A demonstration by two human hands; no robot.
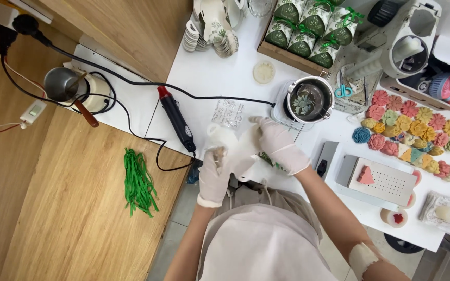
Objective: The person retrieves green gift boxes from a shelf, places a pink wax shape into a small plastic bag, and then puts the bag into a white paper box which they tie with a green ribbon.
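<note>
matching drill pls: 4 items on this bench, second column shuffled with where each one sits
Items:
1. heat gun
2. green ribbon bundle
3. scissors
4. metal pot

Places:
A. alone on the wooden table at left
B. by the coloured flower pieces, teal handles
C. on the white table's left edge, red tip
D. just above the right hand, a succulent shape inside

Pairs: 1-C, 2-A, 3-B, 4-D

A white paper box point(235, 148) with a green leaf print is held between both hands, above the table's near edge. It tilts, its printed side showing just beneath the right hand point(279, 144); the left hand point(213, 174) grips its lower left corner.
</note>
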